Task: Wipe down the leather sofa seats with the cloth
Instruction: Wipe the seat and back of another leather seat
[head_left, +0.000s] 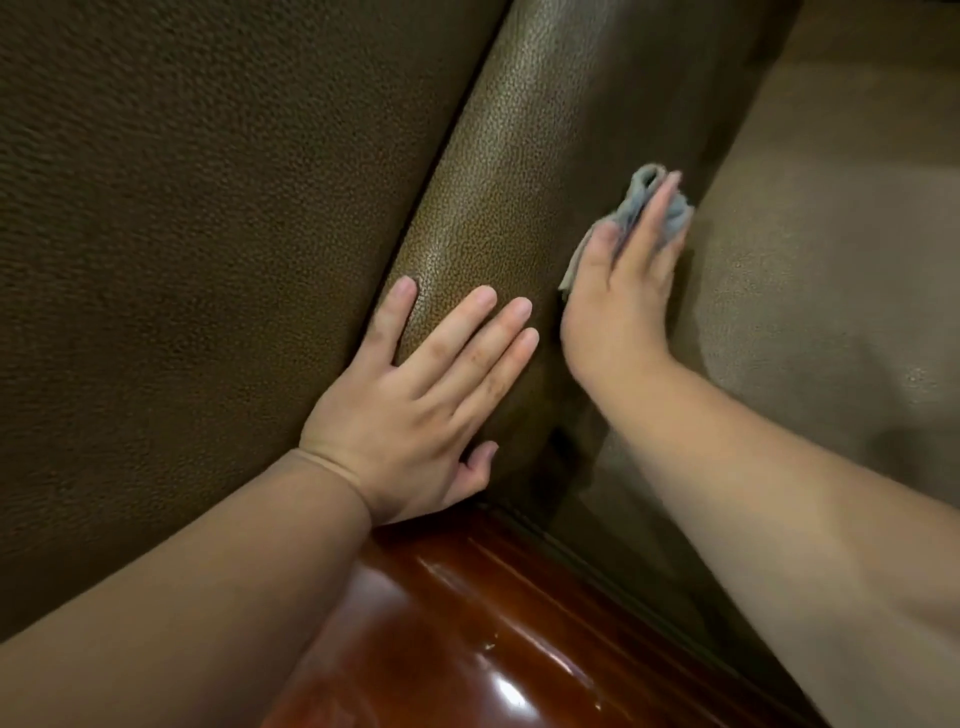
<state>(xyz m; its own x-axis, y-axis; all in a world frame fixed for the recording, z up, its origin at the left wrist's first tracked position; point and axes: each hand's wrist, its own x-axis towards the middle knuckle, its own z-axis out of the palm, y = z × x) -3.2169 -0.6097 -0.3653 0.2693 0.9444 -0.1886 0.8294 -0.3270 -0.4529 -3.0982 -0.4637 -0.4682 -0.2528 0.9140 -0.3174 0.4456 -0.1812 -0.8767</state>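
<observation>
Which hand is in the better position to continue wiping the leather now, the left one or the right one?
The right hand. It already presses the grey cloth against the side of the rounded leather cushion. The left hand lies flat on the cushion with straight fingers and has no cloth, so it probably only steadies.

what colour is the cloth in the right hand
Grey-blue; the cloth shows best in the head view, under the right hand.
</observation>
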